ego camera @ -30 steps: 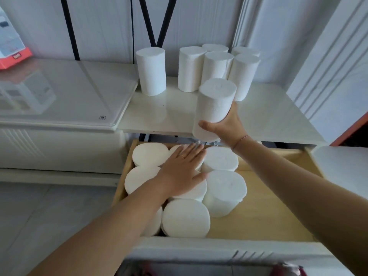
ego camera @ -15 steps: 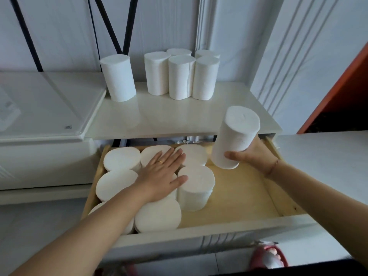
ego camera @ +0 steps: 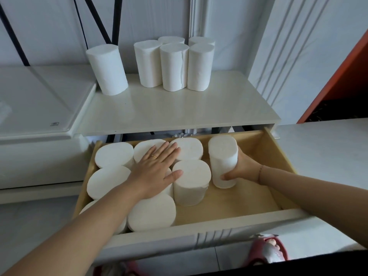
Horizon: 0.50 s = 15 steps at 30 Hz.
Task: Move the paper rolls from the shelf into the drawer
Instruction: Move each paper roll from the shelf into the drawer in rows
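The wooden drawer [ego camera: 278,156] stands pulled out below the white shelf [ego camera: 179,112]. Several white paper rolls [ego camera: 113,156] stand packed upright in its left half. My left hand [ego camera: 155,170] lies flat and spread on top of them, holding nothing. My right hand [ego camera: 244,170] grips one white roll [ego camera: 223,158] upright, its base low in the drawer just right of the packed group; whether it touches the floor I cannot tell. On the shelf one roll [ego camera: 107,68] stands alone at the left, and several more [ego camera: 175,64] cluster at the back.
The drawer's right half shows bare wood [ego camera: 229,202]. A glossy white appliance top [ego camera: 39,104] adjoins the shelf on the left. White wall panels rise on the right beside an orange edge [ego camera: 338,76]. My foot in a pink slipper [ego camera: 266,250] is below the drawer front.
My right hand has carried the roll from the shelf's front edge rightward and down into the drawer beside the packed rolls. My left hand has stayed flat on the rolls.
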### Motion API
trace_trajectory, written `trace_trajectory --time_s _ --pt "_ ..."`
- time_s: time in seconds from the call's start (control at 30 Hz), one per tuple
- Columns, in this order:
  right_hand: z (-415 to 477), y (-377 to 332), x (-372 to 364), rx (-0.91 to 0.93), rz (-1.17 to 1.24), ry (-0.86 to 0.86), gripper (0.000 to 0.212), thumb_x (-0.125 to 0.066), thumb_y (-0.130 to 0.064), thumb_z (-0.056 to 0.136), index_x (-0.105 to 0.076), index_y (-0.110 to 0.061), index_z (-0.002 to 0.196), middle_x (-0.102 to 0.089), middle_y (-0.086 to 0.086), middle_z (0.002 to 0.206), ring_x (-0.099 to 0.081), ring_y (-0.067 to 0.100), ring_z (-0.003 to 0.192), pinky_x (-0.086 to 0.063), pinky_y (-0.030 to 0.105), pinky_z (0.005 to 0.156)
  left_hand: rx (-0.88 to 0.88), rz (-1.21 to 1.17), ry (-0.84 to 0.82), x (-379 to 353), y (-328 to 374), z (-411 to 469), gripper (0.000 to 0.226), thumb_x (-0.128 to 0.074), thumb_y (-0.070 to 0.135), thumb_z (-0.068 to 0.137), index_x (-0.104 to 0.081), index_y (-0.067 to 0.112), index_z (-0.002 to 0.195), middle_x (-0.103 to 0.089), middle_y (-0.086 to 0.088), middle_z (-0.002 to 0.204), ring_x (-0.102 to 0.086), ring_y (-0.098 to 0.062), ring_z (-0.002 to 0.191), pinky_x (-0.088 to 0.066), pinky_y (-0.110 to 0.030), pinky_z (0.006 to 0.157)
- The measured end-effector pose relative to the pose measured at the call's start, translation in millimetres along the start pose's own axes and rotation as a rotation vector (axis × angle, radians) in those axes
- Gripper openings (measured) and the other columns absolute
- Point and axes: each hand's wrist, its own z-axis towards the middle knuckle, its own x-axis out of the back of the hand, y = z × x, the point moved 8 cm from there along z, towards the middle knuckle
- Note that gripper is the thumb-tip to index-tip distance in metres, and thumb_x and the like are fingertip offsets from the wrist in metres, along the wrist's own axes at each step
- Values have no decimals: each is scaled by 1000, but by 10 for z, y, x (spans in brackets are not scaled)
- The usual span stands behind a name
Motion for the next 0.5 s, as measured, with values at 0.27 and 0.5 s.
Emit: trace_trajectory --time_s 0.27,0.5 --pt "16 97 17 -10 -17 -8 130 -88 -40 44 -10 -32 147 -40 -10 138 -40 13 129 -38 33 107 -3 -3 14 2 -7 4 74 6 69 80 20 31 143 26 19 149 30 0 135 17 -28 114" --pt "-41 136 29 -90 14 -206 126 -90 -25 58 -6 -26 151 -37 -7 145 -36 16 136 -37 31 108 0 -12 13 16 -7 0 74 7 69 80 20 32 143 26 19 149 31 1 134 17 -27 113"
